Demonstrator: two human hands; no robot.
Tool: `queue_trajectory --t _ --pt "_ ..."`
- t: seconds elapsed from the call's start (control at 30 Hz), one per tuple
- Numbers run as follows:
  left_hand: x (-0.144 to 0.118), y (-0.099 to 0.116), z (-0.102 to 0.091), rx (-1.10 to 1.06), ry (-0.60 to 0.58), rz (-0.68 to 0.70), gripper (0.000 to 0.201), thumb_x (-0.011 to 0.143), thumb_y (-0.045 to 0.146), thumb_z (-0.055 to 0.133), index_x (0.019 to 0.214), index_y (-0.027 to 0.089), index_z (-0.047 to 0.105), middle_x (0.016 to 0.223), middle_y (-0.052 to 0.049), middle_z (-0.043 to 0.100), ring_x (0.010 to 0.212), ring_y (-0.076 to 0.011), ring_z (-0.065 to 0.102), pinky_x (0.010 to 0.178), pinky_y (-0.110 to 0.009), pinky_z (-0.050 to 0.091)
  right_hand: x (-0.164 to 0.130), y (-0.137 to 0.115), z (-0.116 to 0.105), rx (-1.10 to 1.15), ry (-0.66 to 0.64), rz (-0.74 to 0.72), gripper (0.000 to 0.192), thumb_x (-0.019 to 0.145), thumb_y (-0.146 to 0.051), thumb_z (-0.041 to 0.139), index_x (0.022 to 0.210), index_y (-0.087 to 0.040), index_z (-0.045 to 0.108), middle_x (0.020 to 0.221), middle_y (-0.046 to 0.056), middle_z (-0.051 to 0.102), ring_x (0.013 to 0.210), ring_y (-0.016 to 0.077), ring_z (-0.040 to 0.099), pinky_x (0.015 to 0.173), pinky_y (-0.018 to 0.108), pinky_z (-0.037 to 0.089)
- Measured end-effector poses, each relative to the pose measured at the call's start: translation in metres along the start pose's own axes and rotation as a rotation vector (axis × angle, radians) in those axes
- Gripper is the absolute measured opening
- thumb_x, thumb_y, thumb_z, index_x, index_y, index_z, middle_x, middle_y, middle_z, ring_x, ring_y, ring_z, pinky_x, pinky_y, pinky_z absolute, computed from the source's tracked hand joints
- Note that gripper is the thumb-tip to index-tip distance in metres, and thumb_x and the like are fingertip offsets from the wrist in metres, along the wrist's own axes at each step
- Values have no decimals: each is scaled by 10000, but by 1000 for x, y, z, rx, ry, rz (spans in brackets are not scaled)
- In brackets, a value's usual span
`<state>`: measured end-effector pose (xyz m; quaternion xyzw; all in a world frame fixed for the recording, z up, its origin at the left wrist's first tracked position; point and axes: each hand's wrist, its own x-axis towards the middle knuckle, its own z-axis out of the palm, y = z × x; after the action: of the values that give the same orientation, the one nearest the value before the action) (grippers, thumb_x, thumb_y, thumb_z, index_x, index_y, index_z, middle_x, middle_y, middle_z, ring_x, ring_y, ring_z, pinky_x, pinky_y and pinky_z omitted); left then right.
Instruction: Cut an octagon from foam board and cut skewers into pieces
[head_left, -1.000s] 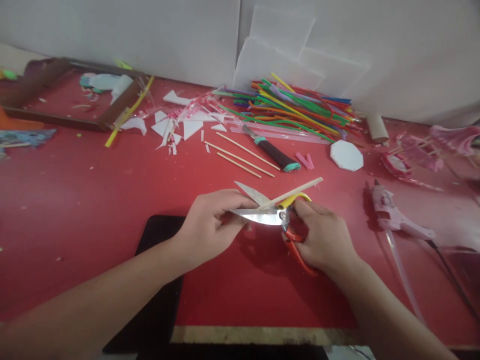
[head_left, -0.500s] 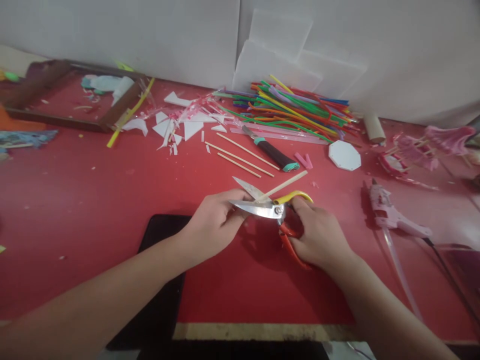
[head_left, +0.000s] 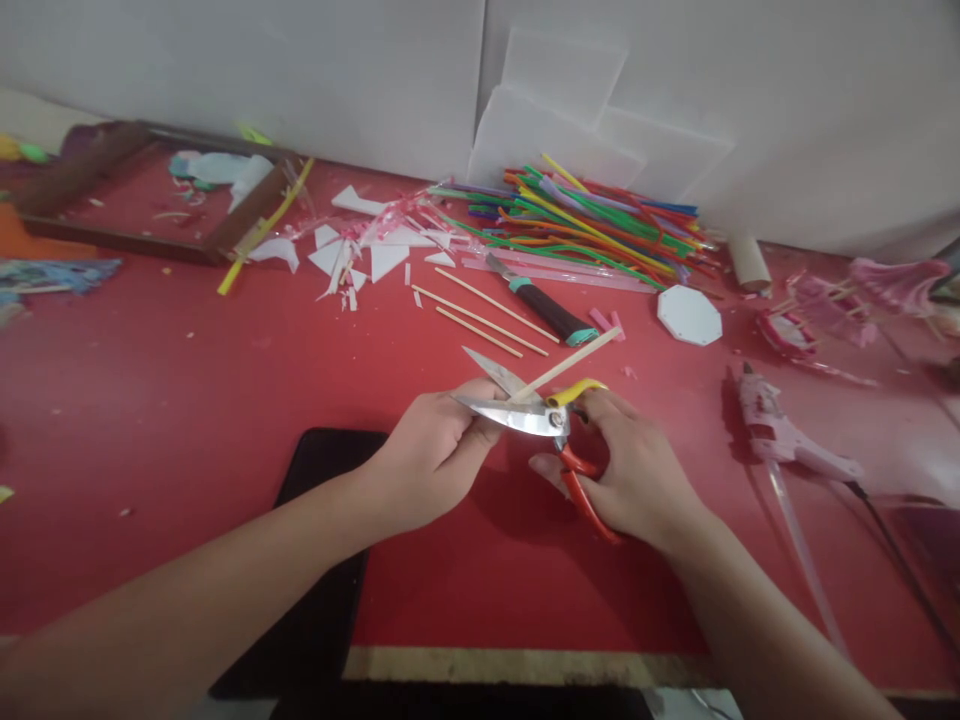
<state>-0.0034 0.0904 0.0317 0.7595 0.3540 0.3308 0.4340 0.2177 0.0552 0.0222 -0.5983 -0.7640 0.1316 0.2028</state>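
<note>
My right hand (head_left: 637, 470) grips the yellow and orange handles of a pair of scissors (head_left: 525, 412), whose blades stand apart and point left. A thin wooden stick (head_left: 570, 362) lies between the blades, its free end slanting up to the right. My left hand (head_left: 427, 450) pinches the stick's near end just behind the blades. Both hands hover low over the red table (head_left: 187, 400).
Three loose wooden sticks (head_left: 480, 315) and a black-handled knife (head_left: 544, 305) lie just beyond the hands. Behind are several coloured straws (head_left: 592, 215), white foam scraps (head_left: 360, 250) and a white octagon (head_left: 688, 315). A pink glue gun (head_left: 780, 430) lies right; a black mat (head_left: 315, 560) lies near left.
The stick has slid further in between the blades, so less of it pokes out to the right. My right hand's fingers have shifted on the handles. The view has drifted slightly.
</note>
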Motion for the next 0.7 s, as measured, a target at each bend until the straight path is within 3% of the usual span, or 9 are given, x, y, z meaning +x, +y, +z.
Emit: queue_trajectory --t 0.2,0.43,0.53,0.6,0.7 --pt "0 -5 -5 -74 99 -80 275 1029 302 413 799 204 528 608 48 514 519 -86 469 524 -209 400 1 9 -5 -36 -29 16 500 799 -645 618 999 -192 553 949 114 663 839 296 646 694 387 480" --pt "7 -21 -5 -314 394 -161 236 1048 396 392 972 237 550 613 65 393 484 -91 360 447 -201 334 1 28 -14 -65 117 177 420 783 -625 666 876 -215 654 612 -2 604 515 175 560 505 281 368" --pt "5 -20 -5 -267 399 -159 195 1042 363 399 1006 229 537 667 54 412 504 -91 364 456 -210 349 1 38 -17 -177 11 170 386 774 -616 667 798 -230 666 574 -1 627 514 205 603 482 284 345" --pt "3 -17 -4 -170 366 -162 199 1038 368 405 1020 221 539 686 48 442 527 -96 393 480 -219 371 1 44 -19 -223 -94 107 323 781 -551 681 859 -238 682 682 18 702 589 231 656 497 292 376" --pt "0 -12 -3 27 290 -159 239 1042 372 390 1016 208 562 645 54 451 530 -101 424 503 -229 376 0 48 -22 -203 -165 -20 294 844 -408 640 1074 -225 662 1005 73 750 854 267 707 655 339 494"
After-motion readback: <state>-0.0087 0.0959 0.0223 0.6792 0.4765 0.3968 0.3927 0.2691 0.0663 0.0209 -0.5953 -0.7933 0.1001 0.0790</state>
